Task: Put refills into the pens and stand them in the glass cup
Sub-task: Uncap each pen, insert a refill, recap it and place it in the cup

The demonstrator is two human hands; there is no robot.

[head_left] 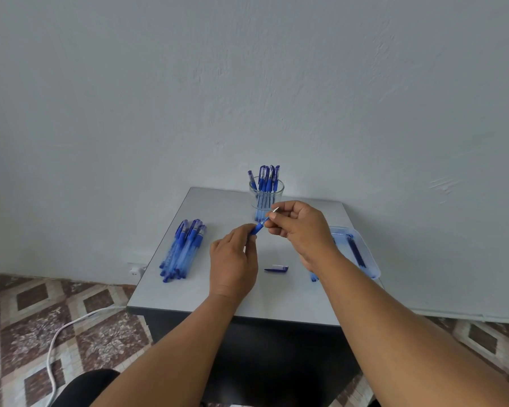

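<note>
Above a grey bench (188, 292), the left hand (232, 259) grips a blue pen (257, 229) while the right hand (299, 227) pinches its metal tip (cap (276, 269) lying below); the glass cup (266, 198) behind holds finished pens.

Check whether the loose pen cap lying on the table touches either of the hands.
Apart. The head view shows the pen cap lying alone on the table, with bare tabletop between it and the left hand and the right hand.
</note>
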